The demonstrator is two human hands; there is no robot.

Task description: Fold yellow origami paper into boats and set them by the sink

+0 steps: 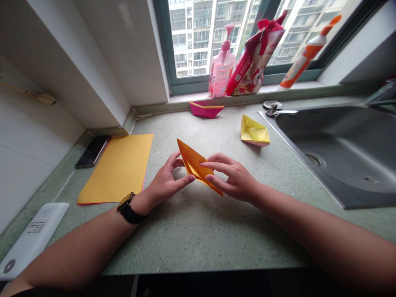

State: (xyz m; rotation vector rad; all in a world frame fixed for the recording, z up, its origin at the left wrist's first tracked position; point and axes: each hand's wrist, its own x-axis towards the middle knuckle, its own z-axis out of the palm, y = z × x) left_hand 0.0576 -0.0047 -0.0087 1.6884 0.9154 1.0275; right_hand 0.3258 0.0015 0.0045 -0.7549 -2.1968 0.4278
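Note:
Both my hands hold a folded orange paper piece [193, 161] just above the green speckled counter [192, 231]. My left hand [167, 181], with a black watch on its wrist, pinches the paper's lower left side between thumb and fingers. My right hand [230, 177] grips the right side, fingers laid over the fold. The paper is a pointed, boat-like shape with its tip aimed up and left.
A stack of orange sheets [119, 167] lies at the left beside a dark phone [93, 150]. A yellow paper boat [254, 132] and a pink one [206, 109] sit farther back. A steel sink [340, 152] is at the right. Bottles and a red pouch [256, 57] stand on the windowsill. A white device [31, 239] lies at the near left.

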